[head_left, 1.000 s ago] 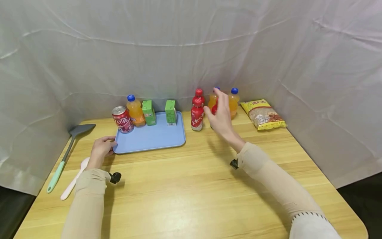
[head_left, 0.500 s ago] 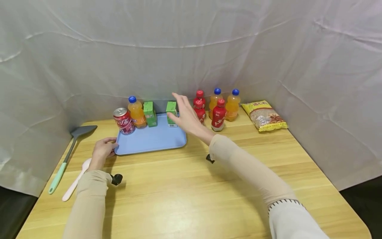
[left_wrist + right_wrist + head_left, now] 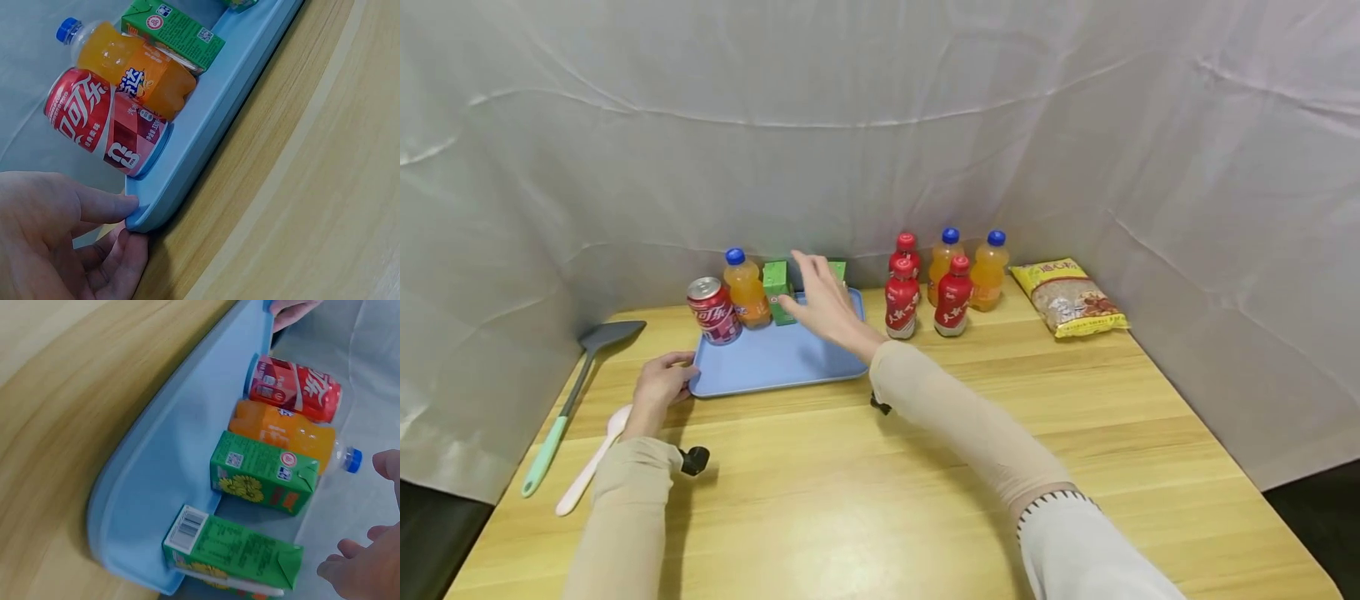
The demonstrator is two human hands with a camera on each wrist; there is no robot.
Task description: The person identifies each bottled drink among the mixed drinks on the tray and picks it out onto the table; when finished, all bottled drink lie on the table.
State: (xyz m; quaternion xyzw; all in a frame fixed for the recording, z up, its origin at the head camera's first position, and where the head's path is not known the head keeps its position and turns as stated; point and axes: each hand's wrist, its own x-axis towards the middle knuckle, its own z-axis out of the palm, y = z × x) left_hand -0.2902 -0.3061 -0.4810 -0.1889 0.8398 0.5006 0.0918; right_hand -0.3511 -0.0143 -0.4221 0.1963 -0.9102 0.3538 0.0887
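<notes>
My left hand [image 3: 662, 385] pinches the near left corner of the blue tray [image 3: 760, 367]; in the left wrist view the thumb [image 3: 112, 205] presses on the rim, with the other fingers curled below it. Over the tray hovers my right hand [image 3: 829, 310], fingers spread and holding nothing, nearest the green drink cartons. A red cola can [image 3: 715, 315], an orange soda bottle [image 3: 747, 293] and a green carton [image 3: 777, 287] stand in a row on the tray. The second green carton [image 3: 234, 553] stands at its right end, mostly hidden behind the right hand in the head view.
Right of the tray are several red bottles [image 3: 902, 302] and two orange soda bottles [image 3: 989, 277]. A yellow food bag [image 3: 1071, 302] lies farther right. At the left lie a turner [image 3: 574, 387] and a pale pink spoon [image 3: 591, 467]. A grey curtain [image 3: 880, 167] rises behind.
My right hand has swept left, from among the red and orange bottles to above the tray. The left hand keeps its place at the tray's corner.
</notes>
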